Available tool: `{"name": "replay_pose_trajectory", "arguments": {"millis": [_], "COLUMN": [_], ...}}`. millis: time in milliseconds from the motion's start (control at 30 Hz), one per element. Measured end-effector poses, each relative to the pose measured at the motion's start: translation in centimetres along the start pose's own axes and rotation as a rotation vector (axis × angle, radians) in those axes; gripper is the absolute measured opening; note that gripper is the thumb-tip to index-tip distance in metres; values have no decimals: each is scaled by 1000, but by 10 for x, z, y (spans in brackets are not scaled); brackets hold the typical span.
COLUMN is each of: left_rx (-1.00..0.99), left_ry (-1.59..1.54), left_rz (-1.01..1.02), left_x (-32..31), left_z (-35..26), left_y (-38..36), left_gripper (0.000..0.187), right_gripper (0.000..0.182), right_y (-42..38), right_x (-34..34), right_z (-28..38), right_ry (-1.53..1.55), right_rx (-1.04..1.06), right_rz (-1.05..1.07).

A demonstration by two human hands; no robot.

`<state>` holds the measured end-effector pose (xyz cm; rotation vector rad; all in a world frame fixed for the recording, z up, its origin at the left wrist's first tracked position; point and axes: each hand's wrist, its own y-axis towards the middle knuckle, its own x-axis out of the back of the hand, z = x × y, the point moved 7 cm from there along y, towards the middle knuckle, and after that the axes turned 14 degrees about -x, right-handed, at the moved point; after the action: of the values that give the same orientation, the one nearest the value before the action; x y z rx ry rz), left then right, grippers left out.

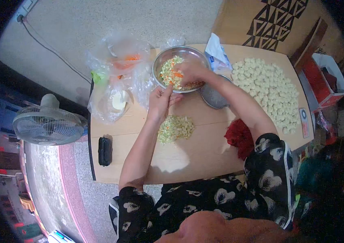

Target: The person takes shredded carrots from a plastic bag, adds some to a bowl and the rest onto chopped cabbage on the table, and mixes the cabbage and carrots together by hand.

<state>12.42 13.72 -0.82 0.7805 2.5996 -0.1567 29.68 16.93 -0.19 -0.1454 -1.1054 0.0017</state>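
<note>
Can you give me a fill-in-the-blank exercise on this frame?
1. The right hand reaches into the metal ____ of chopped vegetables.
2. A pile of chopped filling lies on the wooden ____.
3. The pale dough pieces lie to the ____ of the bowl.
4. The left hand is just outside the bowl's ____.

Missing words: bowl; table; right; rim

Our left hand (161, 101) is raised on a nearly straight forearm, fingers together and lightly curled, palm turned toward the right; our right hand (192, 73) reaches further forward, knuckles up, fingers bent downward; our right forearm slants in from the right, elbow bent, both forearms bare below short sleeves.
</note>
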Motion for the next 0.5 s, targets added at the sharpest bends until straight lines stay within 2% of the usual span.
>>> {"name": "replay_pose_trajectory", "arguments": {"millis": [33,133,233,433,500], "left_rx": [12,1,-37,-106,-110], "left_ry": [10,53,59,-3,-7], "left_rz": [-4,4,11,35,32], "left_x": [0,7,11,12,13], "left_z": [-4,-6,-9,-6,-4], "left_y": [-5,-11,-18,-17,-19], "left_gripper": [23,23,22,25,25], "right_gripper": [54,58,48,32,33], "right_y": [4,23,18,-19,-22], "right_x": [-11,-2,32,8,5], "right_z": [1,8,25,70,61], "right_ry": [65,12,191,76,-59], "right_rx": [-50,-119,-122,300,189], "right_rz": [32,-177,-163,-68,66]}}
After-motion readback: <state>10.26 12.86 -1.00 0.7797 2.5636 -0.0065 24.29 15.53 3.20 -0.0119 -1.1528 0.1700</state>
